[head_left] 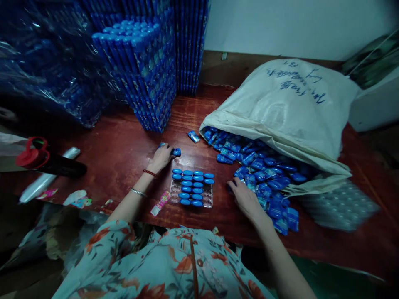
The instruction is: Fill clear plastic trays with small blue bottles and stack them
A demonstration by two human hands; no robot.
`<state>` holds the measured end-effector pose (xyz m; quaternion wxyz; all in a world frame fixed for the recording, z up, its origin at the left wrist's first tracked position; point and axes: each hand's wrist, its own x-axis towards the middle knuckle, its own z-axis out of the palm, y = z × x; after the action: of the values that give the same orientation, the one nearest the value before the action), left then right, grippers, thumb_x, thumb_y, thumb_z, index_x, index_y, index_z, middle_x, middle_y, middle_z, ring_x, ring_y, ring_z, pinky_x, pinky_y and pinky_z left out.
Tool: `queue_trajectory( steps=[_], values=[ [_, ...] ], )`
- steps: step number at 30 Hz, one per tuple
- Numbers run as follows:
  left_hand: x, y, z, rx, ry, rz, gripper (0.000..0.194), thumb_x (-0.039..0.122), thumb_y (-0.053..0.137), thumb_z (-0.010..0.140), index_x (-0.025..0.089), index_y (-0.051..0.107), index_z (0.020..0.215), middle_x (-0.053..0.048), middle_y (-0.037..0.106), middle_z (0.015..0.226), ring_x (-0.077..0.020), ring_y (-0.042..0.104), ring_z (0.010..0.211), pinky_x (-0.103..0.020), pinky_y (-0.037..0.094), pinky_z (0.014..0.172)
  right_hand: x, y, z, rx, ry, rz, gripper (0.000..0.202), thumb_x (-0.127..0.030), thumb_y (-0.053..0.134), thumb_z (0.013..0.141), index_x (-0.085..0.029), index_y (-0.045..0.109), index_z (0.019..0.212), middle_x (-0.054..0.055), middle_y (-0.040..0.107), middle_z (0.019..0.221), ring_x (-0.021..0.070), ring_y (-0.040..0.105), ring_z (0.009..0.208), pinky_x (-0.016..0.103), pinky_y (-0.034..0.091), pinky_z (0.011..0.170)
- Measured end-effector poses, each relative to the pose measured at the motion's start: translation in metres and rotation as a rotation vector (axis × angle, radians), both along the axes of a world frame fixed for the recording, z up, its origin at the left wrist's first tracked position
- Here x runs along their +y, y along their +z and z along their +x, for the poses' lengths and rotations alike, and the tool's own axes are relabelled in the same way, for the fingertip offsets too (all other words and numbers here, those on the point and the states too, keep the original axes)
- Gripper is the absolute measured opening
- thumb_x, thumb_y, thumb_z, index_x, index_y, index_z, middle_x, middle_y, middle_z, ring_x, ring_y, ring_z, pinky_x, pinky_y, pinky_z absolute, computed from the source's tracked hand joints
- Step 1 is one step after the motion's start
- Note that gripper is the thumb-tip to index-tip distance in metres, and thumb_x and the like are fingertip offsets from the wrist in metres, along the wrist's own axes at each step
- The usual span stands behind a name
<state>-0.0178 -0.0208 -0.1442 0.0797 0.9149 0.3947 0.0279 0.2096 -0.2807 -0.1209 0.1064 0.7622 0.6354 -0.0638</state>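
Note:
My left hand is closed around small blue plastic containers, one of which sticks out past the fingers on the right. Between my arms lies a clear blister tray with blue containers set in rows; several cells at its lower left and right sides hold none. At the left edge of a loose pile of blue containers, my right hand has its fingers curled on a dark blue container, partly hidden by them.
A white woven sack spills the pile from its mouth. Clear trays are stacked at right. One loose container lies near the sack. Tall stacks of filled blue trays stand behind; a red-lidded bottle lies left on the wooden table.

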Motion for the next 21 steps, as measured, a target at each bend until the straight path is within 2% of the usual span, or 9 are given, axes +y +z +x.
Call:
queue_trajectory(
  steps=[3,5,8,10,12,14,17,19,21],
  values=[
    [-0.006,0.005,0.0,0.029,-0.012,0.023,0.026,0.029,0.064,0.079,0.011,0.058,0.096,-0.016,0.058,0.099,-0.0298,0.054,0.096,-0.037,0.045,0.078,-0.007,0.007,-0.004,0.056,-0.051,0.023,0.021,-0.018,0.048,0.087,-0.017,0.056,0.106,0.01,0.059,0.109,0.0167,0.062,0.071,0.024,0.043,0.051],
    [-0.014,0.006,-0.007,0.027,-0.016,0.061,0.022,0.026,0.064,0.078,0.011,0.057,0.092,-0.016,0.059,0.098,-0.0313,0.052,0.098,-0.038,0.045,0.077,-0.013,0.012,-0.008,0.202,-0.112,0.182,0.02,-0.026,0.048,0.089,-0.019,0.055,0.106,0.007,0.063,0.101,0.0161,0.063,0.068,0.025,0.045,0.053],
    [-0.03,0.004,-0.023,-0.016,0.018,0.067,0.014,0.017,0.06,0.078,0.012,0.057,0.09,-0.013,0.06,0.089,-0.0282,0.055,0.089,-0.035,0.045,0.072,-0.019,0.015,-0.02,0.543,-0.146,0.488,0.027,-0.032,0.046,0.09,-0.02,0.052,0.113,0.005,0.065,0.099,0.0163,0.064,0.079,0.027,0.05,0.069],
    [-0.039,0.003,-0.033,-0.074,0.03,0.028,0.023,0.012,0.054,0.078,0.012,0.057,0.101,-0.011,0.061,0.089,-0.0247,0.057,0.085,-0.032,0.045,0.07,-0.016,0.009,-0.032,0.734,-0.134,0.601,0.027,-0.032,0.046,0.09,-0.02,0.054,0.114,0.006,0.065,0.101,0.0162,0.064,0.085,0.029,0.05,0.075],
    [-0.047,0.002,-0.041,-0.143,0.032,-0.014,0.04,0.009,0.049,0.08,0.015,0.051,0.12,-0.009,0.061,0.097,-0.0207,0.06,0.082,-0.029,0.046,0.07,-0.011,-0.004,-0.043,0.827,-0.15,0.661,0.023,-0.031,0.047,0.09,-0.021,0.058,0.108,0.005,0.066,0.097,0.0165,0.063,0.086,0.031,0.051,0.077],
    [-0.053,0.0,-0.049,-0.222,0.045,-0.05,0.045,0.011,0.046,0.084,0.02,0.047,0.128,-0.009,0.06,0.108,-0.0187,0.061,0.082,-0.027,0.047,0.069,-0.006,-0.019,-0.051,0.836,-0.162,0.696,0.021,-0.03,0.046,0.09,-0.02,0.059,0.103,0.005,0.066,0.093,0.0171,0.063,0.085,0.032,0.051,0.078],
    [-0.059,-0.003,-0.064,-0.392,0.105,-0.11,0.035,0.022,0.046,0.088,0.019,0.052,0.122,-0.01,0.061,0.111,-0.0205,0.062,0.09,-0.03,0.049,0.077,-0.005,-0.034,-0.05,0.753,-0.079,0.686,0.023,-0.025,0.043,0.091,-0.019,0.057,0.109,0.007,0.065,0.097,0.0175,0.062,0.09,0.033,0.05,0.081],
    [-0.065,-0.006,-0.075,-0.511,0.163,-0.162,0.033,0.027,0.048,0.088,0.017,0.052,0.119,-0.01,0.064,0.107,-0.0208,0.062,0.093,-0.032,0.05,0.082,-0.006,-0.033,-0.046,0.627,0.028,0.634,0.026,-0.019,0.04,0.092,-0.017,0.056,0.113,0.009,0.064,0.098,0.0174,0.06,0.092,0.031,0.049,0.081],
    [-0.076,-0.008,-0.084,-0.624,0.23,-0.202,0.032,0.03,0.051,0.088,0.018,0.051,0.117,-0.008,0.064,0.104,-0.0196,0.062,0.093,-0.033,0.051,0.082,-0.006,-0.023,-0.043,0.444,0.136,0.534,0.029,-0.013,0.038,0.091,-0.014,0.056,0.114,0.01,0.063,0.095,0.0175,0.059,0.088,0.029,0.048,0.076]
  ],
)
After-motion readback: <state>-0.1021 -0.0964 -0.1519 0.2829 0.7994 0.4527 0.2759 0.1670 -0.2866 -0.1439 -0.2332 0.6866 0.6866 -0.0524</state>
